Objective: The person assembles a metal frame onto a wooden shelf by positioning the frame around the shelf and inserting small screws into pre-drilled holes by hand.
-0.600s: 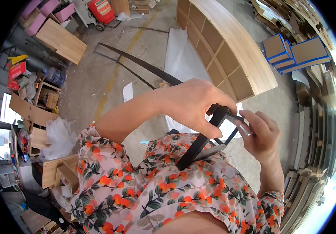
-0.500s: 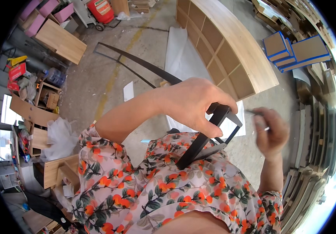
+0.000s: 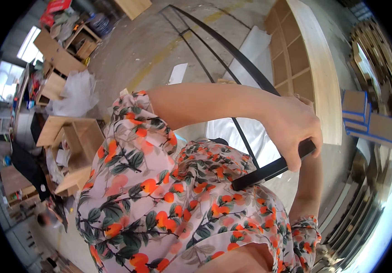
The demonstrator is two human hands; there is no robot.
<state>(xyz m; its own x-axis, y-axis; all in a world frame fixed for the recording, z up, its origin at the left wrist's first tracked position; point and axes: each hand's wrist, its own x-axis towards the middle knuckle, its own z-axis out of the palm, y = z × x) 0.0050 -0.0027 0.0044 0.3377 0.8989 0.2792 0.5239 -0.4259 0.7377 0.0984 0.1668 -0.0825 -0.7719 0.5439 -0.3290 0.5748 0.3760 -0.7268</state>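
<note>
A long, narrow black frame (image 3: 246, 63) stretches from the floor at the far end up to my waist. My left hand (image 3: 292, 125) is closed round the right corner of its near end bar (image 3: 275, 172), thumb on the near side. The bar's other end rests by the flowered shirt (image 3: 191, 214). My right forearm (image 3: 309, 186) rises at the right, behind the bar. Most of my right hand is hidden behind the left, with only a sliver of fingers (image 3: 304, 98) showing, so its grip is unclear.
A wooden panel with a gridded back (image 3: 325, 77) stands on its edge beyond the frame, beside white sheeting (image 3: 250, 50). Blue-edged boxes (image 3: 373, 123) and stacked boards lie at the right. An open wooden box (image 3: 84, 145) and crumpled clear plastic (image 3: 75, 93) are at the left.
My left hand and the frame's near end have shifted right in the picture. My right hand, apart and blurred before, is now largely behind the left. The whole view has turned.
</note>
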